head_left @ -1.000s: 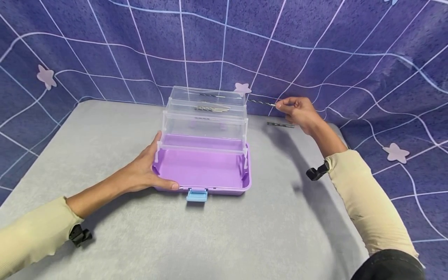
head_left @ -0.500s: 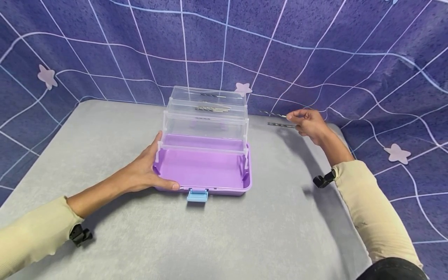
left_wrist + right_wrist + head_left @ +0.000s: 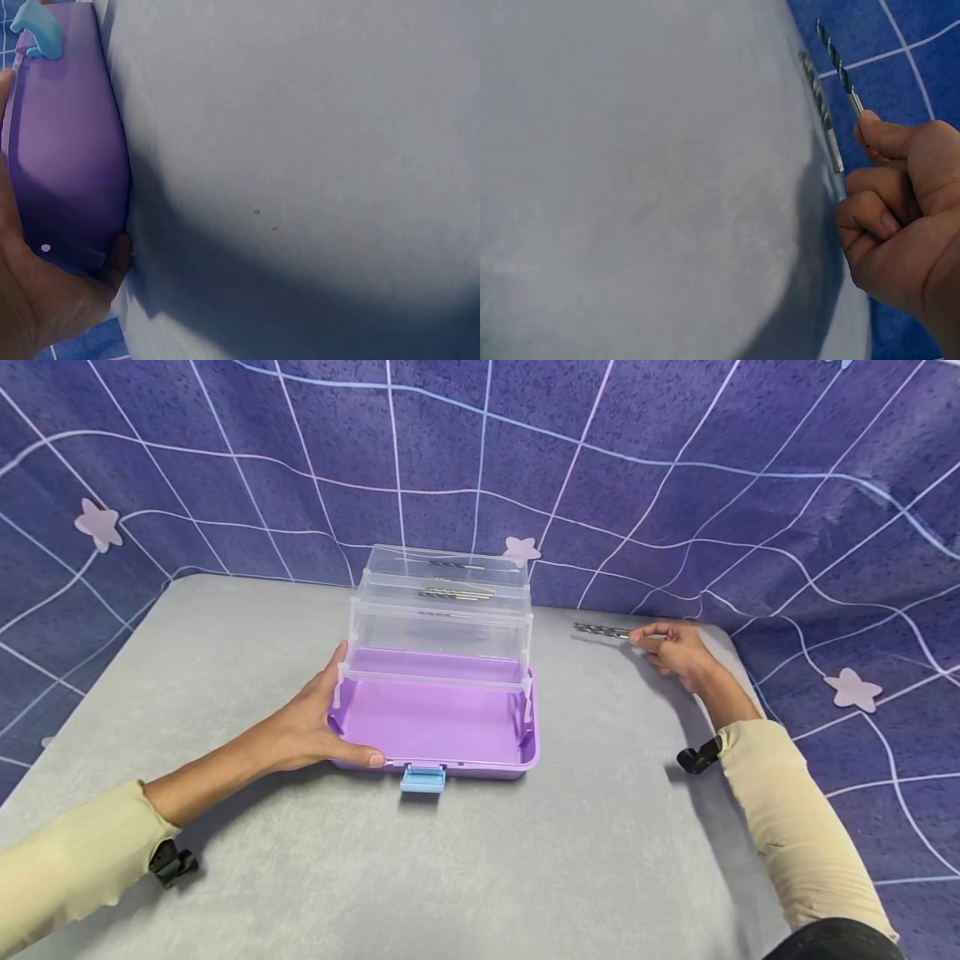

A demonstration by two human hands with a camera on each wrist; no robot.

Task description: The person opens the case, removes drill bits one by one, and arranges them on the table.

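My left hand [image 3: 309, 724] grips the left front corner of a purple toolbox [image 3: 528, 752], thumb along the front rim. In the left wrist view, a fingertip [image 3: 117, 262] lies against the box's lower edge. Clear tiered trays [image 3: 442, 631] stand raised over the open box. Several drill bits [image 3: 453, 594] lie in the upper trays. At the table's far right, my right hand [image 3: 675, 653] pinches the shank of a drill bit [image 3: 840, 66] between thumb and fingers. Another drill bit [image 3: 823, 109] lies on the table just beside it; the two overlap in the head view.
A grey table [image 3: 480, 868] carries the toolbox. A light blue latch [image 3: 423, 779] hangs at the box's front. Behind the table hangs a purple-blue cloth [image 3: 442, 452] with line and star prints, close to the right hand.
My right hand has moved right and down with the drill bit, from above the table to beside the lying bit. The left hand and toolbox have stayed in place.
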